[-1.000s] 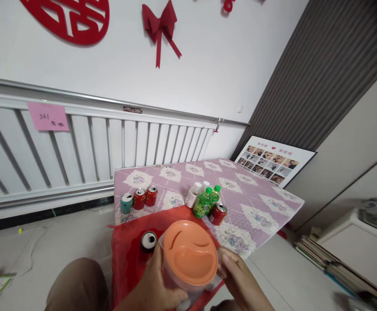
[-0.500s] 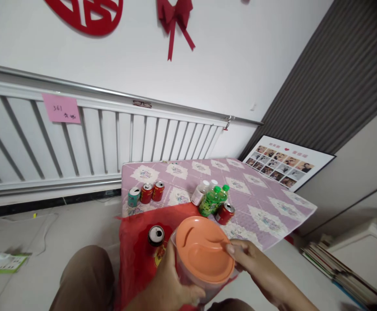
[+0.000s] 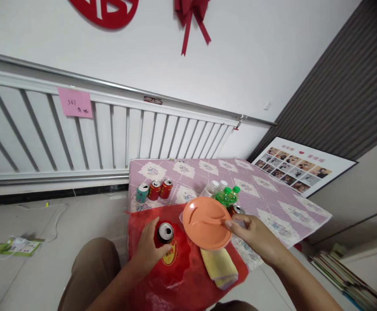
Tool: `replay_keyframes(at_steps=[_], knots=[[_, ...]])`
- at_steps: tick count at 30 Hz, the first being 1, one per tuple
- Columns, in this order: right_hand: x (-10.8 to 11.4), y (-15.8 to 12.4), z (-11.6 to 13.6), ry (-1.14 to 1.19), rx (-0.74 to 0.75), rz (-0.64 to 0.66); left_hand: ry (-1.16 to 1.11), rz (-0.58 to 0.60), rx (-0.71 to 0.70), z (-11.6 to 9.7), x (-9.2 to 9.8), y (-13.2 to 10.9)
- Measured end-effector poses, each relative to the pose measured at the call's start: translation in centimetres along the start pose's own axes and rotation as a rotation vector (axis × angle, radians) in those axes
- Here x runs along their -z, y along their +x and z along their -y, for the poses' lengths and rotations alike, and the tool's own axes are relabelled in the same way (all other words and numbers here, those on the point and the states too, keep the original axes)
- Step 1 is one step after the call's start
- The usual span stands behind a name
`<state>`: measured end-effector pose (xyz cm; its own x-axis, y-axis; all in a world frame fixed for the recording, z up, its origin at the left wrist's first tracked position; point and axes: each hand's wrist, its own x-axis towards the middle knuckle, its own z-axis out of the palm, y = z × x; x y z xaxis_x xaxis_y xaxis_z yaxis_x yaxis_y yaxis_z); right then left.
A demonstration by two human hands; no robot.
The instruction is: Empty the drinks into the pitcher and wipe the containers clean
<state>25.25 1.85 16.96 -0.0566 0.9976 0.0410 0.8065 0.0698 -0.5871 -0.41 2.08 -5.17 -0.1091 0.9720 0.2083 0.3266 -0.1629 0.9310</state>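
Observation:
My right hand (image 3: 253,235) grips the side of a clear plastic pitcher with an orange lid (image 3: 206,229), thumb on the lid's edge. The lid hides most of the pitcher's body. My left hand (image 3: 151,246) is open, thumb and fingers spread around an opened dark-topped drink can (image 3: 165,233) on the red cloth. Whether the fingers touch the can I cannot tell. A folded yellow cloth (image 3: 220,265) lies just below the pitcher.
One teal can (image 3: 142,193) and two red cans (image 3: 161,189) stand at the table's left. Green-capped bottles (image 3: 229,196), white-capped bottles (image 3: 215,186) and another can (image 3: 238,210) are behind the pitcher. A red plastic cloth (image 3: 162,283) covers the near part of the flowered tablecloth (image 3: 204,168).
My left hand has let go of the pitcher and moved left to the dark-topped can. The pitcher has shifted away from me in my right hand, and the yellow cloth has come into view.

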Motion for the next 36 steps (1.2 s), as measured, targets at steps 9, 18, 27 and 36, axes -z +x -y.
replay_keyframes(at_steps=[9,18,27,36], knots=[[-1.6,3.1,-0.6,-0.105,0.016,0.162,-0.044,0.017,-0.015,1.6,-2.2,0.6],[-2.9,3.9,-0.2,-0.155,0.070,0.143,-0.090,0.048,-0.053,1.7,-1.4,1.7],[-3.6,4.7,0.5,-0.227,0.070,0.171,-0.118,0.042,-0.053,1.8,-1.5,1.6],[-4.0,5.8,1.6,-0.272,0.076,0.260,-0.122,0.051,-0.049,1.8,-1.4,1.5]])
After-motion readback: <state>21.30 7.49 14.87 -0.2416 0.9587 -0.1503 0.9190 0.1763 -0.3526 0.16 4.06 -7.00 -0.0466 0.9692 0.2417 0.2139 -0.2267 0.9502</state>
